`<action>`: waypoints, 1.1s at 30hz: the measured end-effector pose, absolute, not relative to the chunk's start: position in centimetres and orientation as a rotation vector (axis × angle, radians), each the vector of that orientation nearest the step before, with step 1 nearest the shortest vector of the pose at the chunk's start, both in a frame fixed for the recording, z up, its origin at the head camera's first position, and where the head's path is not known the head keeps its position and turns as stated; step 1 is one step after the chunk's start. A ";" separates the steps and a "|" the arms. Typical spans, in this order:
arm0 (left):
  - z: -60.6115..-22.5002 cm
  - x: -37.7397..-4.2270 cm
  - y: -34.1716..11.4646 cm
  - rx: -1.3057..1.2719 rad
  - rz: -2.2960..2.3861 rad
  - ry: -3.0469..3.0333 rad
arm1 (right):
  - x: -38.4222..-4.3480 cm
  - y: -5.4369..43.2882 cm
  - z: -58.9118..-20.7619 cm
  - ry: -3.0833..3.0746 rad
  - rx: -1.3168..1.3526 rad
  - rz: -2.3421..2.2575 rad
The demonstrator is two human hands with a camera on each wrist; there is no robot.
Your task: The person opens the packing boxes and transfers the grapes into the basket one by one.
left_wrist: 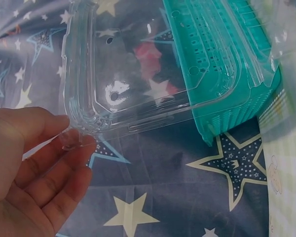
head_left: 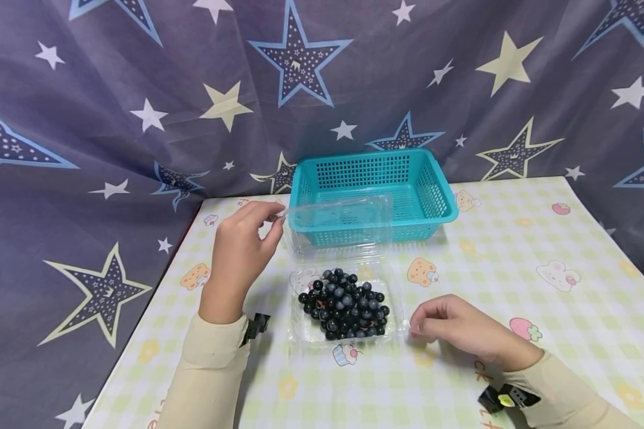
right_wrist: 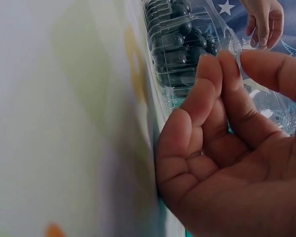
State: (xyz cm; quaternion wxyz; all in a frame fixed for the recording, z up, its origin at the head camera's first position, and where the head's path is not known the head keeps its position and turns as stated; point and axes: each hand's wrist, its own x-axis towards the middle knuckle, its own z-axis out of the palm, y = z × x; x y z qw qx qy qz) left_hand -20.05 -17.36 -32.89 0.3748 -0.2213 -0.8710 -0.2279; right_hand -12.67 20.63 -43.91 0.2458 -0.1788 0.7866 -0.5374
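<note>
A hinged clear plastic container stands on the table with its lid (head_left: 339, 229) raised. In its base (head_left: 295, 322) lies a bunch of dark grapes (head_left: 346, 304). My left hand (head_left: 244, 247) pinches the lid's left corner between thumb and fingertips, which the left wrist view shows close up (left_wrist: 44, 163). At the base's right front edge is my right hand (head_left: 456, 328), fingers curled low over the table. Its thumb and index fingertip (right_wrist: 230, 61) pinch the rim corner in the right wrist view.
Behind the lid stands a teal perforated basket (head_left: 434, 229), seen partly through the clear plastic. The table (head_left: 483, 268) has a green checked cover with cartoon prints. A dark curtain with stars (head_left: 177, 77) hangs along the back and left.
</note>
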 end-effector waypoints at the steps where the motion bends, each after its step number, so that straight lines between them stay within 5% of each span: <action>1: -32.9 -20.0 -17.4 -0.567 -0.584 -2.230 | -12.7 20.6 -43.9 2.150 -0.483 -1.474; 33: -32.6 -19.6 -17.2 -0.584 -0.590 -2.260 | -16.1 17.5 -39.4 2.674 -0.676 -1.209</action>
